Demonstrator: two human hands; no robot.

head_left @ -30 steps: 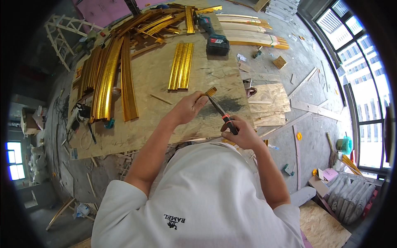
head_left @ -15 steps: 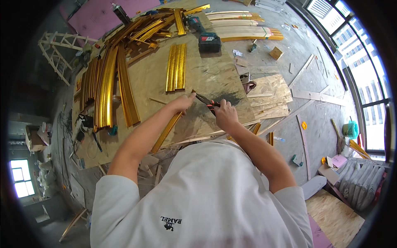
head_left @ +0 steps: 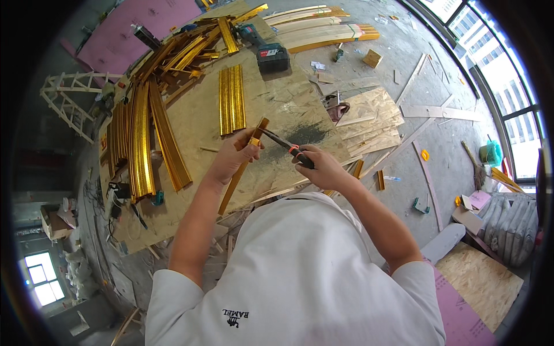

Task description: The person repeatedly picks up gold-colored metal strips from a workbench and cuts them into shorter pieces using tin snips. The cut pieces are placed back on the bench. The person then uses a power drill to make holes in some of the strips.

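My left hand [head_left: 234, 154] is closed round a long gold moulding strip [head_left: 232, 190], which rises past my fingers and runs down toward the table's near edge. My right hand [head_left: 320, 167] grips pliers with black and red handles [head_left: 294, 150]; their jaws are at the upper part of the strip, whether closed on it I cannot tell. Both hands are over the plywood table [head_left: 187, 213], near a dark smudged patch. Just beyond lie several parallel gold strips [head_left: 231, 99], and farther back a teal and black cordless tool [head_left: 271, 56].
A jumbled pile of gold mouldings [head_left: 187, 52] and long gold lengths [head_left: 142, 144] cover the table's back and left. Board offcuts [head_left: 369, 124] lie at right. Bundled pale strips [head_left: 323, 40], scattered scraps and a green bucket [head_left: 490, 153] are on the floor near the tall windows.
My left hand has turned with the strip, whose top now stands higher beside the plier jaws. My right hand has rotated on the pliers. The whole view has shifted slightly.
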